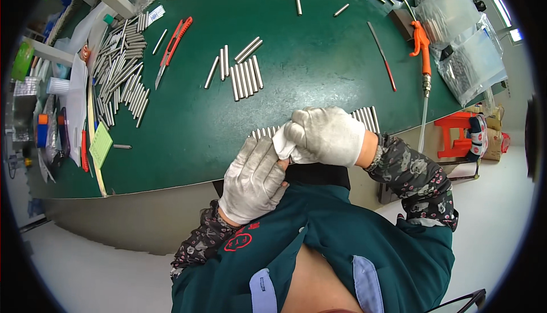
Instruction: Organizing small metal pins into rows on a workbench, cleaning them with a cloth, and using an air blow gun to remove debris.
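A wide green table is filling most of the view, its near edge curving just in front of the person's dark green jacket. Clear plastic bags are piling at the far right of the table, and a big heap of short metal rods is lying along the left side, with a smaller neat group of rods sitting near the middle. A row of rods is lining the near edge, partly hidden behind the hands. The right hand, in a white glove, is clenching around a small white cloth right at the table's edge. The left hand, also in a white glove, is lying just below and beside it, its fingers touching the cloth; whether it is gripping anything is hidden, so I cannot tell. An orange air gun is lying at the right with its hose hanging over the edge, a thin file with a red handle is resting beside it, and a red utility knife is lying left of centre, well apart from the hands.
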Action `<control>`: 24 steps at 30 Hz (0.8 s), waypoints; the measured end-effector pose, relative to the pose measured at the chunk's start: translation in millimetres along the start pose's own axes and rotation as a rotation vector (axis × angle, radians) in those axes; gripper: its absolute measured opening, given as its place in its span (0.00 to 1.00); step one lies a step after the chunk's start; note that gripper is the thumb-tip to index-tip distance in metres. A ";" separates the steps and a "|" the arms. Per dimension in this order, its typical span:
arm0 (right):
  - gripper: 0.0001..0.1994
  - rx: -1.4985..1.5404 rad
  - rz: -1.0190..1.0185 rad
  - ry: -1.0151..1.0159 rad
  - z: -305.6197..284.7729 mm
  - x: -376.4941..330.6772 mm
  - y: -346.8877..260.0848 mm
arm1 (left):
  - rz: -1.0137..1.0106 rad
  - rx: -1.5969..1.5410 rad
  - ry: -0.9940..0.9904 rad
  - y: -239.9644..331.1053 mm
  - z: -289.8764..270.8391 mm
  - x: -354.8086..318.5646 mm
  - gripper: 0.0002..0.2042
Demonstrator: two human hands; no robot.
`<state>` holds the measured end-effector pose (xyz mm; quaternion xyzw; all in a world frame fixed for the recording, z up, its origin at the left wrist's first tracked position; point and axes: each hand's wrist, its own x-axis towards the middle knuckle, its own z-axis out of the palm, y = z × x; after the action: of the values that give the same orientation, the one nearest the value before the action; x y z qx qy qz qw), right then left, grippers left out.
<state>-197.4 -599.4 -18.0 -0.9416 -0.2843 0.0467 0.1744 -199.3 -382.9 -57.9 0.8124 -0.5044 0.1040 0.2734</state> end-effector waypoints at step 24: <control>0.13 0.013 -0.068 -0.022 8.0 47.0 -44.7 | 0.045 -0.115 0.250 -15.3 -2.7 -37.1 0.08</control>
<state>-182.9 -536.4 -9.1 -0.9297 -0.3178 0.0530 0.1787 -203.0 -347.9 -77.4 0.7646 -0.4896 0.1814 0.3777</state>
